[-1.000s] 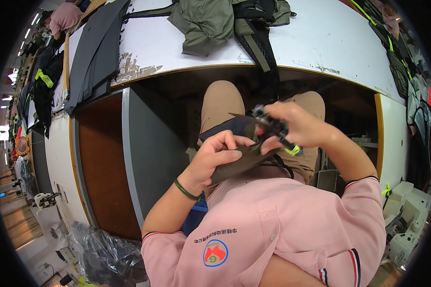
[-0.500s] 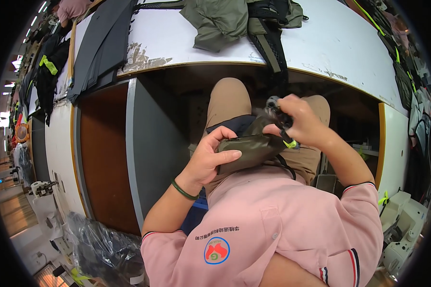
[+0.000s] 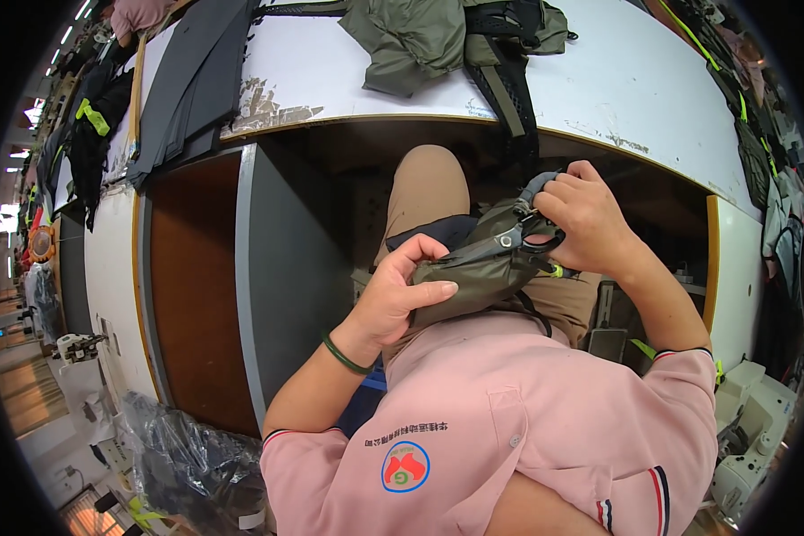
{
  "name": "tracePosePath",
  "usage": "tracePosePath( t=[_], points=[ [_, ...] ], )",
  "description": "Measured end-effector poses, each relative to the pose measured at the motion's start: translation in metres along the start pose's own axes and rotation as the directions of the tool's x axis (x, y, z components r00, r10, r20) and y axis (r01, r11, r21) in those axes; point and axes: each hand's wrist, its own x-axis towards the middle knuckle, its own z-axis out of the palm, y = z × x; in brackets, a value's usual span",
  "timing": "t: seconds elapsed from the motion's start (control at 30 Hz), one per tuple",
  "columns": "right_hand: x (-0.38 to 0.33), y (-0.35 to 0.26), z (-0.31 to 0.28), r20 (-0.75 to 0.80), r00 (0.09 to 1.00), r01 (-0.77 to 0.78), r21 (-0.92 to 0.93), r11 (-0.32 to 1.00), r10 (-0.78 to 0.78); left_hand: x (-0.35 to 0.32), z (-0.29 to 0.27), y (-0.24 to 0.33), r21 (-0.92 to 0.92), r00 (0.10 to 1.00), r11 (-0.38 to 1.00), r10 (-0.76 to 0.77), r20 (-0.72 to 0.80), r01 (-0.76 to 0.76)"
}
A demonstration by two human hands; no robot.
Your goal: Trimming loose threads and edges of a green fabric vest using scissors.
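My left hand pinches the edge of an olive-green fabric bag piece between thumb and fingers, low over my lap. In my right hand is a pair of scissors with dark handles, my fingers closed round them. The blades point left and lie along the upper edge of the olive piece, tips close to my left fingertips. Whether the blades are cutting anything cannot be seen. A small yellow-green tab shows below my right hand.
Ahead stands a white table with worn edges. Olive fabric with black straps lies on it, a strap hanging over the front. Dark flat sheets overhang at left. Clear plastic wrapping sits lower left; a sewing machine is at right.
My right hand has turned and moved slightly right and up, and the scissors, blurred before, now lie along the olive piece pointing left. My left hand has barely moved.
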Motion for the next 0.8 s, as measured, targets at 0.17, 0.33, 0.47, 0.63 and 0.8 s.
tracePosePath(
  t=[0.17,0.33,0.47,0.63,0.8],
  points=[
    [-0.003,0.003,0.006,0.003,1.000,-0.006,0.011,1.000,0.006,-0.001,0.000,0.000,0.003,1.000,1.000,-0.016,0.016,0.016],
    [0.000,0.005,0.002,-0.019,0.999,-0.039,-0.007,0.999,0.039,-0.001,0.000,-0.001,0.019,1.000,1.000,0.023,-0.016,-0.022],
    [0.006,0.003,-0.002,-0.045,0.998,0.033,-0.009,0.999,-0.034,0.000,0.001,0.001,0.017,1.000,1.000,0.020,0.000,-0.020],
    [0.003,0.004,0.004,-0.001,1.000,-0.026,0.033,0.999,0.026,-0.001,0.002,0.002,0.037,1.000,0.999,-0.012,0.000,0.012],
    [0.012,-0.005,0.013,0.354,0.925,-0.360,0.702,0.615,0.138,-0.005,0.001,0.002,0.239,0.990,0.962,0.137,-0.011,-0.131]
  ],
)
